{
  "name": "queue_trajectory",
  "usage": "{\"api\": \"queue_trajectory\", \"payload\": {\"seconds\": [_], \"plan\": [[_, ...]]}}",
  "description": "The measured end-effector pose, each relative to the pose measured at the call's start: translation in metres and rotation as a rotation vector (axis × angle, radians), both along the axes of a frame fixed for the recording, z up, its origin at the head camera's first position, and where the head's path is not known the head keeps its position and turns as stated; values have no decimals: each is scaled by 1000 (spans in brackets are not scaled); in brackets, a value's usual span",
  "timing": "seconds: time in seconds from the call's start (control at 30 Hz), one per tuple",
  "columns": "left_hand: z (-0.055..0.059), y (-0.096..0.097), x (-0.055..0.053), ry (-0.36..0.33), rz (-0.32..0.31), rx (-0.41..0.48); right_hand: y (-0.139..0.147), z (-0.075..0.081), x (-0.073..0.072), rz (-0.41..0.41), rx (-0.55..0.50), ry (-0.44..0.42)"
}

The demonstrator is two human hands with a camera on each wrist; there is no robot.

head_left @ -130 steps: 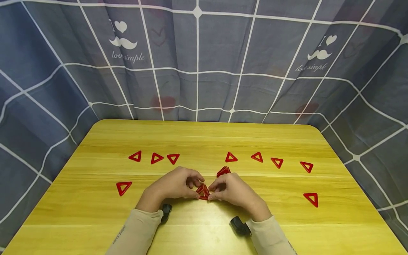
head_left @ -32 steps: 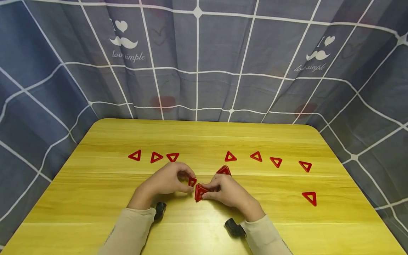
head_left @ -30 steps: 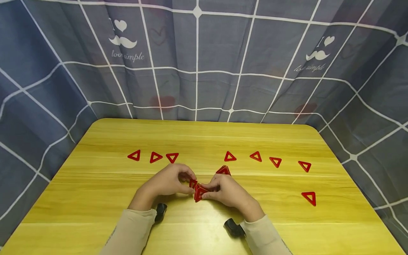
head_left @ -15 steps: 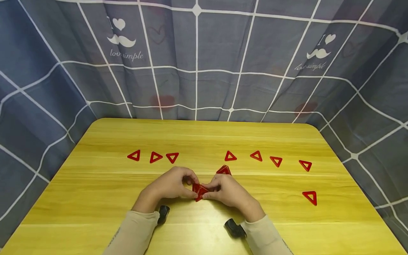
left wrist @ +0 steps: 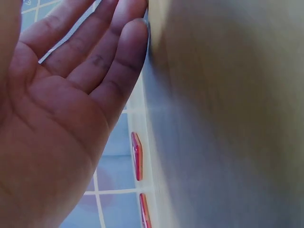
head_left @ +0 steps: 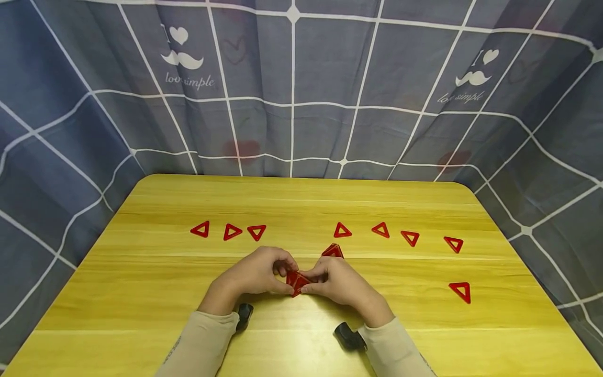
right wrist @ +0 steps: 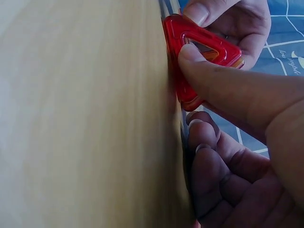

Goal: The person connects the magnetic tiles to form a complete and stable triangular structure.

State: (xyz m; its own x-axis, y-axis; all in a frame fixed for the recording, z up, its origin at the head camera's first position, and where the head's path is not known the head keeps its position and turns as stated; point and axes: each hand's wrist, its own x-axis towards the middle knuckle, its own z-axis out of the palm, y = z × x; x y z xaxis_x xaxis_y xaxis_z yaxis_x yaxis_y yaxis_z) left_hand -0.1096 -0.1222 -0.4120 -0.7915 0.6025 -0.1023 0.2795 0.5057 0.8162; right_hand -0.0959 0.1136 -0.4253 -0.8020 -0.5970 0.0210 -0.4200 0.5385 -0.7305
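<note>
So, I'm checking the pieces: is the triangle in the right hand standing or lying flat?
Standing: the right wrist view shows the triangle edge-down, its opposite corner pointing away from the table.

- A blue-grey curtain point(head_left: 325, 63) backs the scene and wraps round both sides, hanging in soft folds.
- White lines point(head_left: 293, 63) cross it in a large grid, with a white diamond point(head_left: 293, 14) at some crossings.
- Two printed motifs, left and right, each show a heart point(head_left: 179, 35), a moustache point(head_left: 182, 60) and lettering point(head_left: 189, 80) reading "love simple", partly lost in a fold.
- Faint reddish patches point(head_left: 242, 148) mark the lower part.
- The table point(head_left: 301, 204) is yellow, wood-grained, its far corners rounded.
- Pale glare point(head_left: 301, 327) brightens its near middle; the curtain's left side is darker.
</note>
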Motion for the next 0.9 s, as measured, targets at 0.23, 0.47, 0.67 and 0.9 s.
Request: {"api": "queue_trajectory", "payload": {"seconds": [0.23,0.47,0.67,0.9], "plan": [[0,-1,0,28,25,-7,-1,1,-3,9,16,37],[1,-2,-1,37,103,-10,3,3,-2,-63,22,48],[2,-8,-4,61,250,-52,7,4,-3,-143,53,40],[4,-36,-16,116,465,-85,6,4,-3,-219,74,52]]}}
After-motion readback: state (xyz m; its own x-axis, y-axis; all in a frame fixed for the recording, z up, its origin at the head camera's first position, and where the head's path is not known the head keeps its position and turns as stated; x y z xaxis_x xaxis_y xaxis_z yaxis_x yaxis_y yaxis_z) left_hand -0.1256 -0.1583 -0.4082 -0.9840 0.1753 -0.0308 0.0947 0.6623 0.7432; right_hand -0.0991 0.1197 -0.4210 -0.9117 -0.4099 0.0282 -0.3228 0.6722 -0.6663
